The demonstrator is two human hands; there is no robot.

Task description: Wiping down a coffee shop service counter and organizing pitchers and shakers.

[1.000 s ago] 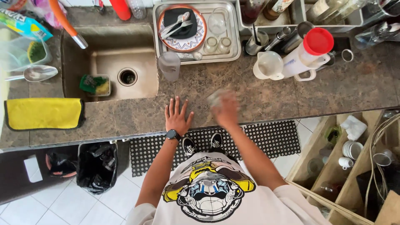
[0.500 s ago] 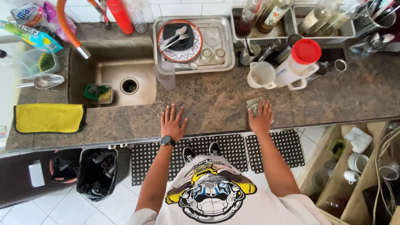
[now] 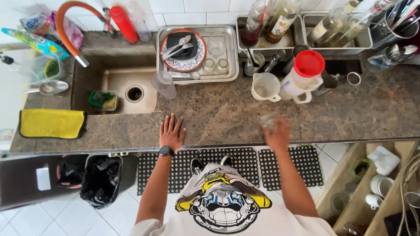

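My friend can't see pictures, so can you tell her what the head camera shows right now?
Seen from above, a person at a stone counter rests the left hand flat while the right hand, blurred, presses a small cloth. Behind are a sink, a dish tray, a white jug and a red-lidded jug.

Bright, even daylight; far left edge blown out to white glare. Right hand (image 3: pixel 277 133) smeared by motion blur, the small cloth it grips indistinct; left hand (image 3: pixel 171 133) sharp. Wide-angle bending at the edges; soft, faint shadows on the stone counter (image 3: pixel 350 113).
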